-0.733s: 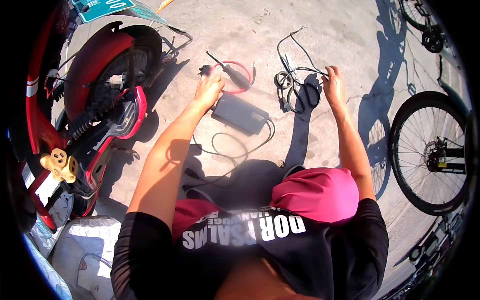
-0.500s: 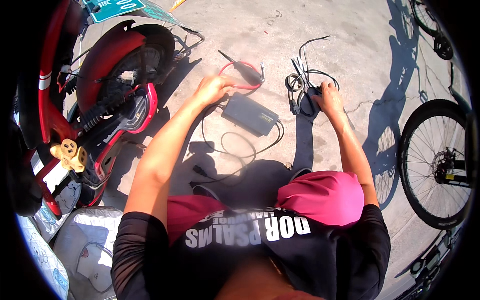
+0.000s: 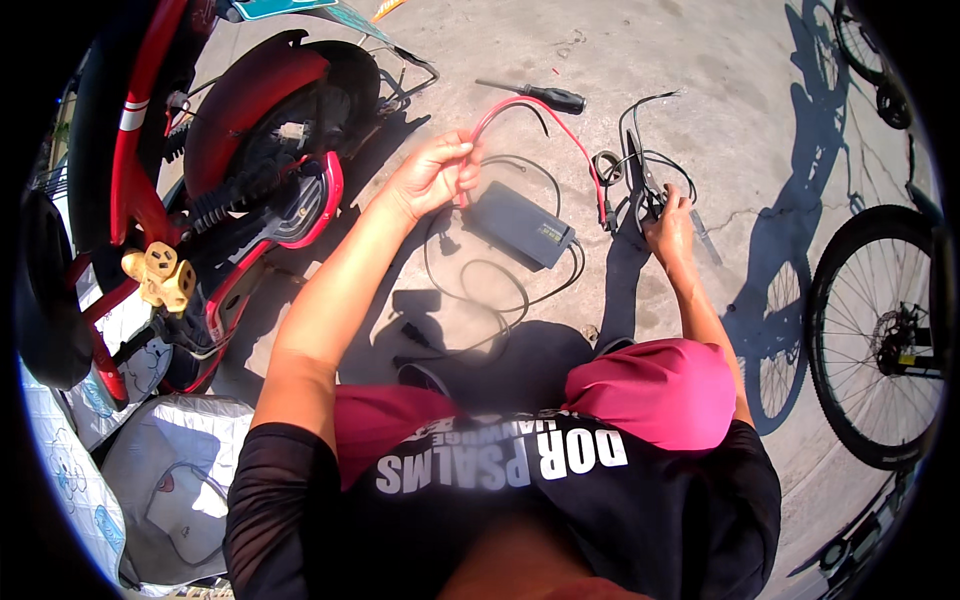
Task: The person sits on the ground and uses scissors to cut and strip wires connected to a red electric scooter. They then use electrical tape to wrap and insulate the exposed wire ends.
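Note:
My left hand (image 3: 437, 176) is closed in a pinch on a red wire (image 3: 548, 106), which arcs up and right; a short black wire runs beside it. The red wire's far end has a small dark connector (image 3: 607, 214) near the cable pile. My right hand (image 3: 671, 230) has its fingers curled at a tangle of black cables (image 3: 655, 158), around something dark and long that I cannot make out. A black charger box (image 3: 515, 222) with its looped cord lies on the ground between my hands. Beyond the red wire lies a black-handled screwdriver (image 3: 556, 98).
At the left stands a red electric scooter (image 3: 250, 120), with a yellow multi-socket adapter (image 3: 160, 277) on it. Below it lies a silvery padded cover (image 3: 190, 440). A bicycle wheel (image 3: 815, 340) stands at the right. The ground is cracked concrete (image 3: 745, 110).
My left hand has raised the red wire, which now spreads in a wide arc toward the cable pile. The screwdriver now lies apart from it. My right hand's fingers have shifted at the cables.

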`<action>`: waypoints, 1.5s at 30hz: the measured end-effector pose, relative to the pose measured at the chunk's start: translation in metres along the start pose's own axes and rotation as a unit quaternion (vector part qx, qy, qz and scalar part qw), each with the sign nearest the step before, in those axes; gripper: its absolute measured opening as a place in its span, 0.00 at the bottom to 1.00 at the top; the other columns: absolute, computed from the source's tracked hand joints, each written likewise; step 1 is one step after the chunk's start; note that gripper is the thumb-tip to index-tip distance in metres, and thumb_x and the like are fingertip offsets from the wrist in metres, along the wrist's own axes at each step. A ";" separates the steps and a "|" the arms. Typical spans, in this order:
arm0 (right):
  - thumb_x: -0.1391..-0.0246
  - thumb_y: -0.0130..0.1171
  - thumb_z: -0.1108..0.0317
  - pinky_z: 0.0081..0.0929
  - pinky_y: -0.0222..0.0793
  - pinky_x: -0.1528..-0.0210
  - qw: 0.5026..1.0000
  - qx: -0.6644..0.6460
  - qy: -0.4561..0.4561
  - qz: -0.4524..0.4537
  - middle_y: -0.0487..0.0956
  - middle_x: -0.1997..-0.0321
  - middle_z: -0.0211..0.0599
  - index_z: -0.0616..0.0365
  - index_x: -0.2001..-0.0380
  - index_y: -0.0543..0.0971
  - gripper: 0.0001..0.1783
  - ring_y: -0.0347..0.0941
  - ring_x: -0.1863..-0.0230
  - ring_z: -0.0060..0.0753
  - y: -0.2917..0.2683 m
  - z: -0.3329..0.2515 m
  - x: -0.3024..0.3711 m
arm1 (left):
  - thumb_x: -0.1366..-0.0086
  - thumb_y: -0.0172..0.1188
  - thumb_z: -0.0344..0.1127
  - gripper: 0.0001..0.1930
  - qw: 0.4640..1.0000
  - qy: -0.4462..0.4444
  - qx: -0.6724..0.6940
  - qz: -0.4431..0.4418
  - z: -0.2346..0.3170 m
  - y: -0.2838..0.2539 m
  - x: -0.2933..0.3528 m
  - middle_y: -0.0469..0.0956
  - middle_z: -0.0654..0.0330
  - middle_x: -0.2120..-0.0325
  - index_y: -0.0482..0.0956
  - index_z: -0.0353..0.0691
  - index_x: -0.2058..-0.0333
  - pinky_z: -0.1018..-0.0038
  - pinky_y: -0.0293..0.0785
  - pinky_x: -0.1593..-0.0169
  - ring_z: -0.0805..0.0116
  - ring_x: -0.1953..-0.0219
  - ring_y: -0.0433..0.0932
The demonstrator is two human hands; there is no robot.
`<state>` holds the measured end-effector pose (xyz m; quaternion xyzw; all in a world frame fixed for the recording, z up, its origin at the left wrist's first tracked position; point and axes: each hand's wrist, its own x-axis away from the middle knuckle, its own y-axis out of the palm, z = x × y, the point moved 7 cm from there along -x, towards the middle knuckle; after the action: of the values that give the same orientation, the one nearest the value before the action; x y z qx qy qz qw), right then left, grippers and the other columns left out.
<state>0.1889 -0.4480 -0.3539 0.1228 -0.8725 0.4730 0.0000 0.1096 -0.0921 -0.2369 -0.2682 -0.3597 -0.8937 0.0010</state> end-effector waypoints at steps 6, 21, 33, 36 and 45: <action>0.64 0.73 0.62 0.43 0.70 0.57 0.995 -0.021 0.078 0.064 0.70 0.55 0.57 0.64 0.47 0.63 0.42 0.72 0.60 0.53 -0.028 0.011 0.020 | 0.31 0.51 0.39 0.12 0.999 -0.019 0.033 0.014 -0.019 -0.024 0.018 0.72 0.61 0.77 0.72 0.39 0.54 0.77 0.61 0.79 0.72 0.83 0.65; 0.44 0.57 0.61 0.22 0.49 0.87 0.848 -0.350 0.247 -0.314 0.61 0.87 0.24 0.64 0.51 0.70 0.22 0.56 0.90 0.19 -0.026 -0.037 0.066 | 0.31 0.51 0.31 0.16 0.985 0.052 -0.139 0.082 0.029 -0.012 0.053 0.76 0.59 0.74 0.72 0.30 0.49 0.79 0.71 0.71 0.72 0.75 0.74; 0.42 0.52 0.66 0.25 0.74 0.60 0.808 -0.432 -0.078 -0.393 0.72 0.67 0.34 0.63 0.50 0.68 0.19 0.77 0.64 0.28 -0.071 -0.178 0.073 | 0.37 0.59 0.29 0.04 0.936 0.101 -0.306 0.143 0.046 0.014 0.068 0.77 0.60 0.74 0.73 0.38 0.65 0.83 0.67 0.74 0.76 0.76 0.75; 0.40 0.52 0.67 0.31 0.74 0.51 0.713 -0.492 -0.068 -0.495 0.71 0.62 0.36 0.61 0.43 0.62 0.24 0.77 0.56 0.35 -0.064 -0.222 0.077 | 0.40 0.61 0.26 0.06 0.930 0.094 -0.328 0.136 0.043 0.009 0.065 0.76 0.63 0.74 0.74 0.37 0.66 0.83 0.68 0.73 0.76 0.72 0.77; 0.39 0.54 0.51 0.26 0.75 0.63 0.824 -0.350 -0.103 -0.433 0.71 0.68 0.35 0.62 0.55 0.68 0.24 0.73 0.67 0.25 -0.014 -0.235 0.079 | 0.41 0.64 0.28 0.07 0.931 0.117 -0.281 0.203 0.045 0.019 0.075 0.80 0.58 0.73 0.76 0.34 0.65 0.82 0.72 0.76 0.74 0.76 0.79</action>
<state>0.0878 -0.2781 -0.2035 0.5274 -0.8317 0.0720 0.1577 0.0706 -0.0626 -0.1619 -0.2182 -0.0291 -0.9640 0.1493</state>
